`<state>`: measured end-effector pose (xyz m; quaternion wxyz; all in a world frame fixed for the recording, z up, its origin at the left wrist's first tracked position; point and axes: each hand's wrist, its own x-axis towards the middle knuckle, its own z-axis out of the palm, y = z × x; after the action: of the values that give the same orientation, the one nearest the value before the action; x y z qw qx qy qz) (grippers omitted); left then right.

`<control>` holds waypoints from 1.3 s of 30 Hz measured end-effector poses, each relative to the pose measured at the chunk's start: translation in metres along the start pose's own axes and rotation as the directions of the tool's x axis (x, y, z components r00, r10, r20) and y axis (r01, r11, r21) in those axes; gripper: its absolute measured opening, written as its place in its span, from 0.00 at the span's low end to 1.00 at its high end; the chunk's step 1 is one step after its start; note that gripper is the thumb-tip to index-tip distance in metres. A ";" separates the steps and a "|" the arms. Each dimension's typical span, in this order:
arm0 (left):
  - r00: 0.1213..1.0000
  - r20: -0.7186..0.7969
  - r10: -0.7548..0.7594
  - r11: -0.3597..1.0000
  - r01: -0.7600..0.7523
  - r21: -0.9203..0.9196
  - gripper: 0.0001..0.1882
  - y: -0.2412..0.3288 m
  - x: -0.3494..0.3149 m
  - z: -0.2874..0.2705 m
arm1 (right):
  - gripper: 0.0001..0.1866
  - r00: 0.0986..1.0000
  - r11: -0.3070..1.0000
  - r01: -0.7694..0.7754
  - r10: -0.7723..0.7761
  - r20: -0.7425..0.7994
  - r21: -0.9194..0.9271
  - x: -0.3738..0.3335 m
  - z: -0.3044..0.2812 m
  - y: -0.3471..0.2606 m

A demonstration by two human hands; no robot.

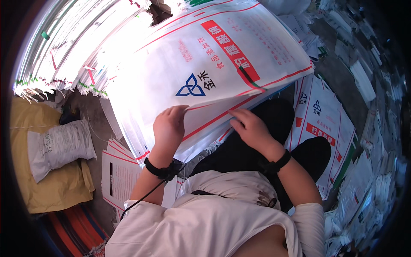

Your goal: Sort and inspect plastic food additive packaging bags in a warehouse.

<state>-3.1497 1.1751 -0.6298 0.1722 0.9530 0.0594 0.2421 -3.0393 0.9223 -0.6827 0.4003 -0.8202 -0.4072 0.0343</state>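
Observation:
A stack of flat white woven sacks (162, 68) with red stripes and a blue looped emblem lies before me, sloping toward my lap. My left hand (168, 126) is closed on the near edge of the top sack, its fingertips pinching the lifted edge. Below that edge, a second red-striped layer shows. My right hand (252, 130) rests its fingertips against this lower layer, right of my left hand. Its thumb and index finger are apart, with nothing visible between them. A dark green strap (250, 78) lies across the stack's right part.
Tall piles of folded white sacks (64, 55) stand at far left. A stuffed white bag (64, 145) lies on a yellow sack (25, 171). More printed sacks (319, 124) lie beside my right leg. Loose sheeting (364, 192) heaps along the right. Printed sheets (120, 171) lie below the stack.

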 end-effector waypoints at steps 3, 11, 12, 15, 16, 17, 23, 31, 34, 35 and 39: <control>0.995 -0.096 0.008 0.999 -0.011 -0.030 0.10 0.004 0.016 -0.023 | 0.29 0.884 0.524 -0.397 0.439 0.160 0.754 0.015 -0.033 0.001; 0.895 0.127 0.428 0.892 -0.396 -0.219 0.14 0.021 -0.020 -0.044 | 0.30 0.631 0.164 -0.182 0.776 -0.013 0.970 0.028 -0.145 0.090; 0.872 0.172 0.459 0.874 -0.407 -0.266 0.14 0.022 -0.024 -0.044 | 0.27 0.574 0.128 -0.224 0.819 0.025 0.966 0.023 -0.152 0.111; 0.855 0.261 0.449 0.882 -0.376 -0.285 0.17 0.022 -0.029 -0.042 | 0.24 0.559 0.254 -0.267 0.827 -0.065 0.930 0.012 -0.155 0.154; 0.877 0.232 0.422 0.898 -0.370 -0.237 0.19 0.026 -0.028 -0.044 | 0.22 0.556 0.271 -0.270 0.828 -0.080 0.924 0.017 -0.152 0.152; 0.877 0.229 0.422 0.899 -0.372 -0.233 0.19 0.024 -0.028 -0.045 | 0.22 0.559 0.272 -0.267 0.825 -0.081 0.925 0.019 -0.151 0.150; 0.983 -0.075 0.170 0.983 -0.174 -0.054 0.14 -0.003 0.007 -0.079 | 0.29 0.536 0.370 -0.212 0.818 -0.209 0.904 0.028 -0.159 0.131; 0.961 -0.254 -0.111 0.933 0.012 -0.361 0.15 -0.002 0.114 -0.158 | 0.38 0.641 0.597 -0.167 0.670 -0.373 0.785 0.059 -0.198 0.099; 0.935 -0.335 -0.116 0.924 -0.022 -0.381 0.14 -0.007 0.140 -0.176 | 0.25 0.675 0.748 -0.261 0.593 -0.438 0.611 0.073 -0.224 0.104; 0.916 -0.385 -0.111 0.939 -0.029 -0.342 0.13 -0.006 0.147 -0.180 | 0.20 0.694 0.793 -0.322 0.569 -0.441 0.516 0.076 -0.231 0.104; 0.848 -0.529 0.033 0.998 -0.060 -0.034 0.10 -0.010 0.161 -0.191 | 0.15 0.668 0.910 -0.232 0.405 -0.624 0.343 0.071 -0.259 0.100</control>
<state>-3.1013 1.2732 -0.4048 0.1667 0.8464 0.0755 0.5001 -2.8291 0.7736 -0.5565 0.6028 -0.7798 -0.0737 -0.1519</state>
